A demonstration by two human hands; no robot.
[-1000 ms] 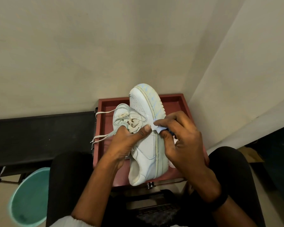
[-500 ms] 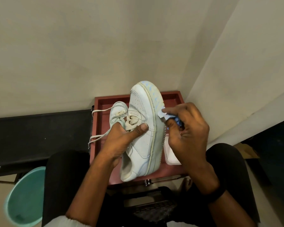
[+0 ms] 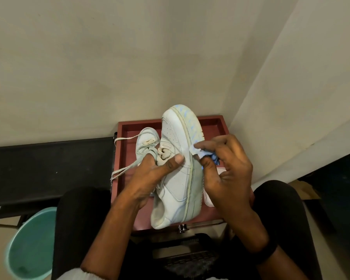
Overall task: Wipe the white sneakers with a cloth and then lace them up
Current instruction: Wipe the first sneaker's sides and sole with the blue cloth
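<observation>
Gripping the sneaker (image 3: 178, 178) on its side over the red tray (image 3: 212, 128), the left hand (image 3: 150, 178) offered the sole edge to the right hand (image 3: 226, 178), whose fingers (image 3: 212, 144) pinched a small cloth (image 3: 194, 151) against the rubber.

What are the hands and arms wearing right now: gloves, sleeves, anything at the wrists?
No gloves: the left hand and the right hand are both bare, with no rings that I can see. A black band circles the right wrist. Both forearms are bare; a pale sleeve shows on the left arm at the bottom edge.
</observation>
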